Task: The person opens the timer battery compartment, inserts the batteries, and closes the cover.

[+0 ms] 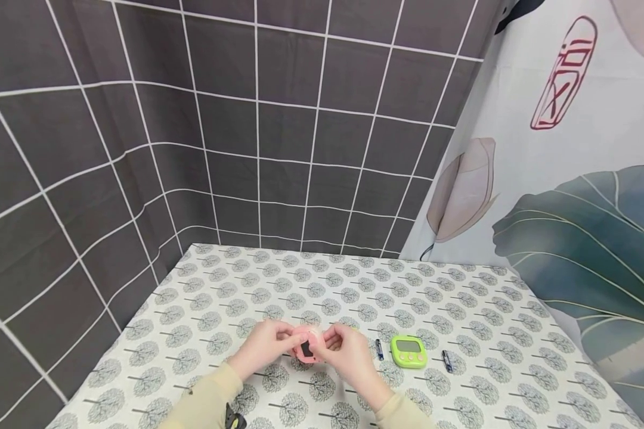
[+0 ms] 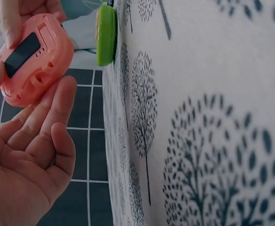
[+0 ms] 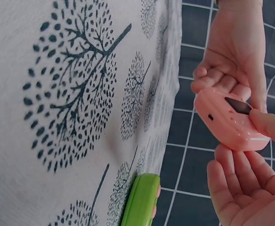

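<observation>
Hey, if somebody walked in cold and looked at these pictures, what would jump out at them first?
Most striking is the pink timer, held above the tree-print tablecloth between the left hand and the right hand, its back with a dark strip facing up. Just to its right a lime green timer lies on the cloth, with a small blue battery on one side and another battery on the other.

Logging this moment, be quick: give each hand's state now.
Left hand: holds the pink timer, fingers around it.
Right hand: pinches the same pink timer, thumb on its back.
</observation>
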`<move>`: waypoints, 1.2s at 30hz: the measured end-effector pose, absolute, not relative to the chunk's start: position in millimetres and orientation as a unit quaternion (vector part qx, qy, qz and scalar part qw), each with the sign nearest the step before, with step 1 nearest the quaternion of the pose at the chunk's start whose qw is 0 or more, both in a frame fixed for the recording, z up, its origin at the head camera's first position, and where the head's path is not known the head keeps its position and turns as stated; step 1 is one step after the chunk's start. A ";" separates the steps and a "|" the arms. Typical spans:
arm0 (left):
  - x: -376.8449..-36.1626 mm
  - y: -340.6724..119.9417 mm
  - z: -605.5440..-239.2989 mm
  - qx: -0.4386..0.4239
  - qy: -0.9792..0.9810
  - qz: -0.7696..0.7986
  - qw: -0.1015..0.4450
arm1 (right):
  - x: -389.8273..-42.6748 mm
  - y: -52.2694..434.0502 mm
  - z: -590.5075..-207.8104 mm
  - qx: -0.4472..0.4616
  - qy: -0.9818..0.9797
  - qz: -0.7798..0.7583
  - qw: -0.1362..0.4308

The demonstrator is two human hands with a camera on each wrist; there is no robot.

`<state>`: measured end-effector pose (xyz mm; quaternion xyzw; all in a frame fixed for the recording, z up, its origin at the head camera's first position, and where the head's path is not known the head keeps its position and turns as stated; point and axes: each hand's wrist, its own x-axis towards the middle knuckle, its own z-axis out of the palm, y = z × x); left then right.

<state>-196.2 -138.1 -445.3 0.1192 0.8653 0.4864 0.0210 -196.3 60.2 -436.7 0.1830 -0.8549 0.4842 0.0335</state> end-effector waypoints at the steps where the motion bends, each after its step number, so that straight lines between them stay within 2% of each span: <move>1: -196.0 -137.7 -445.4 0.123 0.871 0.476 0.012 | -195.6 59.5 -437.0 0.188 -0.855 0.481 0.041; 6: -194.4 -135.8 -445.5 0.126 0.884 0.450 -0.008 | -192.0 56.5 -436.8 0.204 -0.859 0.462 0.082; 23: -187.7 -132.5 -440.2 0.115 0.885 0.450 0.035 | -188.1 52.4 -448.8 0.325 -0.861 0.323 0.221; 27: -187.7 -132.2 -440.5 0.107 0.892 0.438 0.031 | -188.5 52.9 -448.1 0.336 -0.855 0.328 0.220; 36: -189.5 -134.0 -444.7 0.097 0.892 0.442 0.018 | -192.1 56.9 -447.8 0.341 -0.847 0.369 0.174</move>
